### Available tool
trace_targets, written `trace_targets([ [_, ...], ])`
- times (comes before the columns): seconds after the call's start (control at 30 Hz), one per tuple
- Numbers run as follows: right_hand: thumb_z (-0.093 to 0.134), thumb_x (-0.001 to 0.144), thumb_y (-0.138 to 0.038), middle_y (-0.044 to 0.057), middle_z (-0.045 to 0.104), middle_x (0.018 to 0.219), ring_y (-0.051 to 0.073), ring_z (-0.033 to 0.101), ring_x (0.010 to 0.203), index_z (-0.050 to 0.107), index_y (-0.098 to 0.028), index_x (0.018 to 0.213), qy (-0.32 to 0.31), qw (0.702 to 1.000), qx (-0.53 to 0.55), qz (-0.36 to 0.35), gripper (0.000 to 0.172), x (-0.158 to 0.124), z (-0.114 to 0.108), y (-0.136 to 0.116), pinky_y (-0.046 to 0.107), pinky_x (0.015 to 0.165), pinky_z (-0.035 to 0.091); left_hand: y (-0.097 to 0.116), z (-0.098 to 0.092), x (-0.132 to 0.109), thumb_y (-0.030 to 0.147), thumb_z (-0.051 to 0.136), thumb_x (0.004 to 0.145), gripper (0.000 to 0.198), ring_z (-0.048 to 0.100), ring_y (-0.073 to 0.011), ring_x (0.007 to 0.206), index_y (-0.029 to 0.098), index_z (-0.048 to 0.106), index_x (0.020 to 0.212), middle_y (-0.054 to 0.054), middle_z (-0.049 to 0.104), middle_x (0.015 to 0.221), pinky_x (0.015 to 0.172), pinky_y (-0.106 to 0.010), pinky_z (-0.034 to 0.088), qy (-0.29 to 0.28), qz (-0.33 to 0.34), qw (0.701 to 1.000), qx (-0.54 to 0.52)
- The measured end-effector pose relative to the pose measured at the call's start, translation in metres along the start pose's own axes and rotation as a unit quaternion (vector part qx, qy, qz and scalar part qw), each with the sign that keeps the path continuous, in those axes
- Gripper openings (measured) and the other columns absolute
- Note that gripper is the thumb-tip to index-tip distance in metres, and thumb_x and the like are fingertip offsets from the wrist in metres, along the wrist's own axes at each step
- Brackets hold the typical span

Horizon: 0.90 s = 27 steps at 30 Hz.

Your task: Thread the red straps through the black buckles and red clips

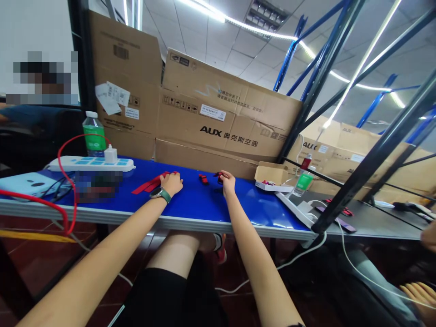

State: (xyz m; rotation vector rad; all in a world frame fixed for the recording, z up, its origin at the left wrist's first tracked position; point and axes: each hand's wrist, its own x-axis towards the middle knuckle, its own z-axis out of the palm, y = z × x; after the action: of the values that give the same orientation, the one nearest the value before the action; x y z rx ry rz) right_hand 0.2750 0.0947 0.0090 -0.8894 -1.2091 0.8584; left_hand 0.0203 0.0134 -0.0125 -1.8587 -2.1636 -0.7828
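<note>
Left hand (171, 184) curls shut on a red strap (148, 184) — right hand (229, 183) bends down, grip unclear.

"What's under the left hand (171, 184)?"

"Flat red straps (150, 184), lying slanted on the blue worktop (190, 204), their far ends hidden beneath it."

"And further along?"

"A small red piece (203, 179) lies alone between the hands. A red-and-black piece (220, 177) sits against the right hand (229, 183)."
</note>
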Motion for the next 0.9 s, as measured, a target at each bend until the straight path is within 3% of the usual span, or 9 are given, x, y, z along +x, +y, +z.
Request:
trace_targets([
  [0.1, 0.070, 0.066, -0.028, 0.007, 0.073, 0.093, 0.018, 0.068, 0.086, 0.067, -0.017, 0.099, -0.001, 1.000, -0.017, -0.012, 0.036, 0.007, -0.006, 0.005, 0.033, 0.082, 0.055, 0.003, -0.002, 0.002, 0.023, 0.048, 0.088, 0.032, 0.067, -0.0374, 0.101, 0.014, 0.067, 0.112, -0.021, 0.072, 0.108, 0.095, -0.056, 0.039, 0.006, 0.042, 0.999, -0.022],
  [0.27, 0.070, 0.072, -0.023, 0.006, 0.074, 0.096, 0.018, 0.069, 0.088, 0.067, -0.019, 0.102, -0.083, 0.987, -0.135, -0.021, 0.031, 0.006, -0.007, 0.008, 0.034, 0.088, 0.054, 0.003, -0.004, 0.005, 0.017, 0.047, 0.086, 0.030, 0.066, -0.0294, 0.101, 0.017, 0.070, 0.105, -0.016, 0.072, 0.109, 0.089, -0.040, 0.046, 0.017, 0.117, 0.987, -0.106],
  [0.4, 0.066, 0.080, -0.016, 0.007, 0.072, 0.105, 0.020, 0.066, 0.103, 0.067, -0.021, 0.108, -0.068, 0.928, -0.362, -0.060, 0.028, 0.000, -0.009, 0.002, 0.038, 0.098, 0.048, 0.002, -0.003, 0.000, 0.022, 0.049, 0.085, 0.031, 0.062, -0.0375, 0.105, 0.013, 0.073, 0.103, -0.023, 0.070, 0.111, 0.091, -0.051, 0.042, 0.073, 0.056, 0.995, -0.024],
  [0.5, 0.062, 0.086, -0.018, 0.011, 0.069, 0.110, 0.025, 0.064, 0.108, 0.068, -0.022, 0.109, -0.027, 0.875, -0.480, -0.062, 0.024, -0.007, -0.014, -0.007, 0.041, 0.097, 0.047, 0.004, -0.005, -0.005, 0.027, 0.051, 0.084, 0.029, 0.062, -0.0416, 0.102, 0.011, 0.074, 0.094, -0.026, 0.071, 0.103, 0.090, -0.057, 0.040, 0.050, 0.009, 0.999, 0.017],
  [0.6, 0.055, 0.086, -0.012, 0.013, 0.067, 0.109, 0.026, 0.065, 0.102, 0.069, -0.020, 0.108, -0.005, 0.854, -0.519, -0.040, 0.028, -0.014, -0.020, -0.016, 0.039, 0.090, 0.049, 0.007, -0.010, -0.006, 0.024, 0.052, 0.083, 0.026, 0.067, -0.0385, 0.094, 0.013, 0.074, 0.092, -0.023, 0.074, 0.094, 0.088, -0.053, 0.042, 0.041, 0.025, 0.999, 0.008],
  [0.73, 0.052, 0.079, -0.006, 0.015, 0.066, 0.110, 0.028, 0.066, 0.100, 0.072, -0.019, 0.105, 0.024, 0.853, -0.520, -0.037, 0.035, -0.016, -0.029, -0.024, 0.037, 0.088, 0.049, 0.013, -0.022, -0.005, 0.022, 0.054, 0.084, 0.024, 0.071, -0.0286, 0.081, 0.020, 0.077, 0.093, -0.013, 0.077, 0.087, 0.075, -0.035, 0.048, -0.011, 0.125, 0.988, -0.091],
  [0.8, 0.051, 0.079, -0.006, 0.016, 0.067, 0.111, 0.028, 0.066, 0.100, 0.074, -0.019, 0.102, 0.037, 0.852, -0.521, -0.035, 0.035, -0.016, -0.032, -0.026, 0.037, 0.088, 0.049, 0.016, -0.026, -0.006, 0.025, 0.055, 0.085, 0.024, 0.071, -0.0244, 0.078, 0.024, 0.078, 0.091, -0.007, 0.078, 0.086, 0.073, -0.030, 0.050, -0.067, 0.204, 0.963, -0.163],
  [0.9, 0.050, 0.078, -0.006, 0.015, 0.069, 0.109, 0.027, 0.067, 0.099, 0.075, -0.018, 0.100, 0.035, 0.857, -0.512, -0.048, 0.036, -0.014, -0.033, -0.026, 0.034, 0.087, 0.050, 0.021, -0.029, -0.010, 0.032, 0.052, 0.091, 0.029, 0.071, -0.0220, 0.090, 0.027, 0.079, 0.101, -0.003, 0.079, 0.098, 0.084, -0.028, 0.051, -0.131, 0.305, 0.912, -0.240],
])
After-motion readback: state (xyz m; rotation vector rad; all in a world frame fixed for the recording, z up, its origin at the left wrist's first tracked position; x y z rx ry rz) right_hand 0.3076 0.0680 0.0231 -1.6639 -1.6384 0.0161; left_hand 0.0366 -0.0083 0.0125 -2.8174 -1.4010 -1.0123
